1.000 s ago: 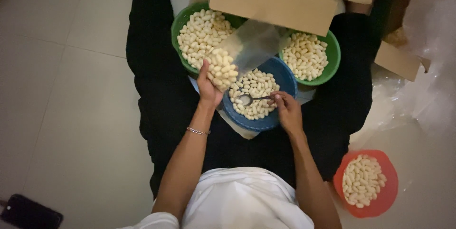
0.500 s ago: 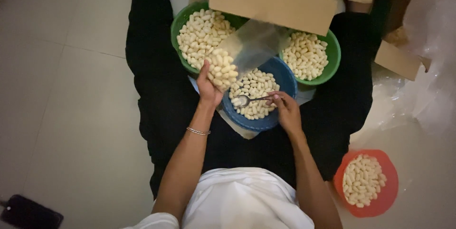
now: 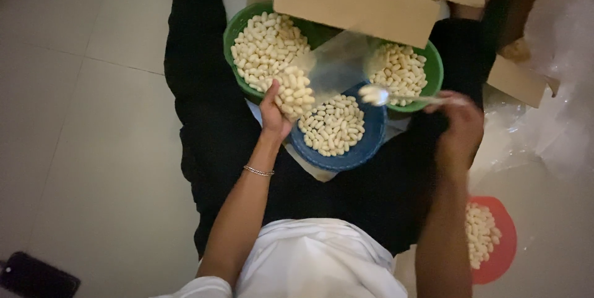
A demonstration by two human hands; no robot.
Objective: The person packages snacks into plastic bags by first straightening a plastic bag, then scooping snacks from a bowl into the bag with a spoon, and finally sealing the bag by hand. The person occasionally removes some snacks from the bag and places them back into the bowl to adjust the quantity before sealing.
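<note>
Pale tiled floor [image 3: 93, 119], left hand [image 3: 274, 114] clamped on clear plastic bag of white pellets [image 3: 309, 85] above round blue bowl [image 3: 362, 149], right hand [image 3: 458, 122] pinching loaded metal spoon [image 3: 383, 95].

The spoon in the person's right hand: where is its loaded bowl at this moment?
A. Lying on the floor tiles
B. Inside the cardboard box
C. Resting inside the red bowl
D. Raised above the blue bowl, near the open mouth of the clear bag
D: the right hand holds the spoon raised over the blue bowl's far edge, beside the clear bag that the left hand holds.
</note>
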